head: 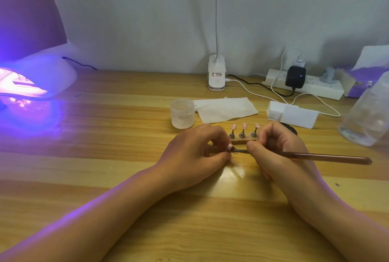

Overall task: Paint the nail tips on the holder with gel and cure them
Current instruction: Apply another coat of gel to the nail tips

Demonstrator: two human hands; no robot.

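Observation:
My left hand (197, 148) pinches a small stand carrying a pink nail tip (230, 146) just above the wooden table. A long brown brush (320, 156) is gripped by my right hand (280, 148), and its tip touches that nail tip. Behind my hands, the holder base (244, 140) carries three more pink nail tips on metal stands (243, 130). At the far left the curing lamp (35, 78) glows violet. A black gel pot (291, 129) peeks out behind my right hand.
A frosted white jar (182, 113) and a paper wipe (225, 109) lie behind the holder. A white box (292, 114), a power strip (305, 84) with cables, a desk lamp base (216, 74) and a clear container (368, 112) line the back and right.

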